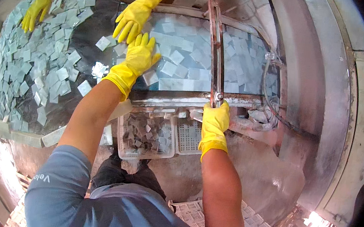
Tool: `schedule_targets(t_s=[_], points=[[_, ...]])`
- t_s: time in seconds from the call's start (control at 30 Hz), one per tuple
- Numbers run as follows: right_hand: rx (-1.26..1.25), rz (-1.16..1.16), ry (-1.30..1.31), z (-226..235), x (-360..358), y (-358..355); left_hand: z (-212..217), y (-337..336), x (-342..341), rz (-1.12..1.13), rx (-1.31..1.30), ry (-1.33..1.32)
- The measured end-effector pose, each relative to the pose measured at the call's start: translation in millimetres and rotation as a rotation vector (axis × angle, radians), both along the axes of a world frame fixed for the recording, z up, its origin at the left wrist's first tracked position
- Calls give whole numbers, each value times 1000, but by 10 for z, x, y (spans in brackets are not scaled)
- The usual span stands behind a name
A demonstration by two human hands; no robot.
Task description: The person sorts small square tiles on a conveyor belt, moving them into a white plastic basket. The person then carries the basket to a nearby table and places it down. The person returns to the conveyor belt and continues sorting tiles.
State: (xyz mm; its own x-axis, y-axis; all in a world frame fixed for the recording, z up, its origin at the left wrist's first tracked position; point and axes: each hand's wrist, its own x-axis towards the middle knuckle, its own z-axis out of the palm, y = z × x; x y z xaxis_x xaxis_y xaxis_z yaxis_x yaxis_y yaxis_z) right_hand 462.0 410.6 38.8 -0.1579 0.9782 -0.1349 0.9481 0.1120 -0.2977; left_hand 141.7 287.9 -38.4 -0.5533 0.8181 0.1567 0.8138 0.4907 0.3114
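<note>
My left hand (138, 59), in a yellow rubber glove, reaches over the dark work surface with its fingers stretched out, at the left end of the pale tiles (177, 58). Its fingertips are beside a co-worker's gloved hand (134, 18). With my right hand (215, 122), also gloved in yellow, I grip the near end of a rusty metal bar (217, 45). The bar crosses above the tiles from the near edge to the far edge. Under it the tiles look wet and bluish, lying flat and close together.
A heap of loose square tiles (45, 53) covers the left side, with the co-worker's other gloved hand (40, 5) over it. Below the near edge sit a clear bin (144, 157) of dark pieces and a white perforated basket (189, 136). A dark hose (280, 118) hangs at the right.
</note>
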Motion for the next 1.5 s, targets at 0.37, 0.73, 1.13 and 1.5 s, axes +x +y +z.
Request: schedule_targets(t_s=[0.37,0.73,1.13,1.5], points=[[20,5,-39,-95,70,26,-112,-465,917,-219,-47,20],[32,13,-48,-13,-30,10,-193,-342,1050,-152,19,125],[38,16,47,31,-30,-18,-42,-215,252,-140,284,-2],[37,9,30,43,6,-23,57,-756,-100,-164,331,108]])
